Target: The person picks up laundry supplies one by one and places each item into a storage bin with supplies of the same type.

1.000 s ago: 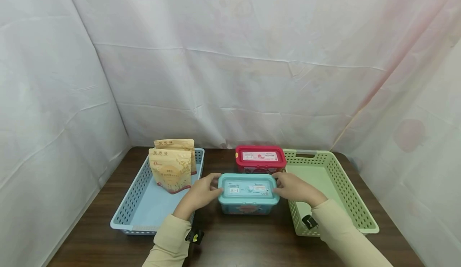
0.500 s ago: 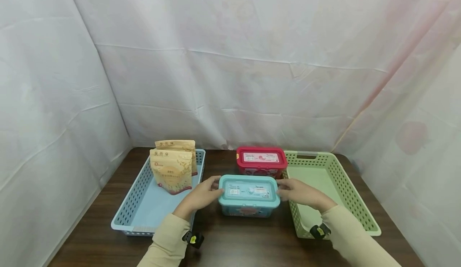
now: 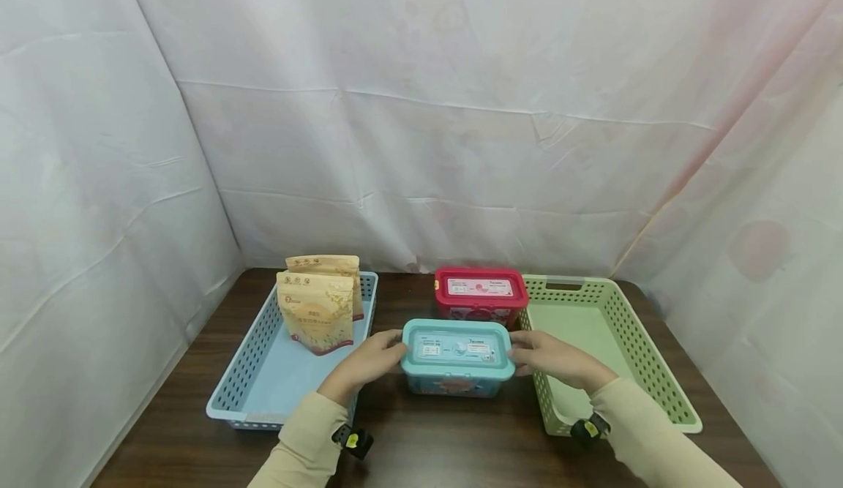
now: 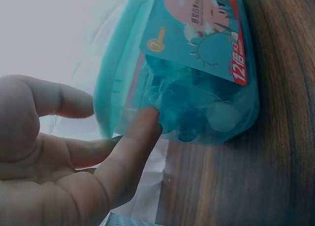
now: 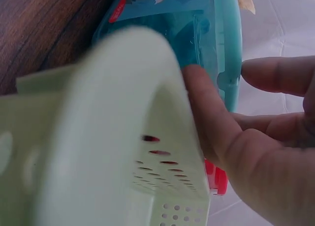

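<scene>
A teal plastic tub of laundry pods (image 3: 457, 385), its lid on, rests on the dark table between my hands. Blue pods show dimly through its wall in the left wrist view. My left hand (image 3: 370, 361) is at the tub's left end; in the left wrist view one fingertip (image 4: 151, 115) lies against the wall and another meets the lid edge. The right hand (image 3: 546, 356) is at the other end, its fingertips (image 5: 197, 76) at the wall and lid rim, fairly straight. The green basket's rim partly hides the tub in the right wrist view.
A blue basket (image 3: 253, 378) on the left holds two yellow standing pouches (image 3: 319, 316). Behind the teal tub sits a red lidded tub (image 3: 481, 290), close against the green basket (image 3: 652, 360) on the right. A white cloth (image 3: 421, 144) hangs behind.
My right hand has shifted slightly outward and down from the lid's corner to the tub's end. The left hand stays at its end. The tub stays in place on the table.
</scene>
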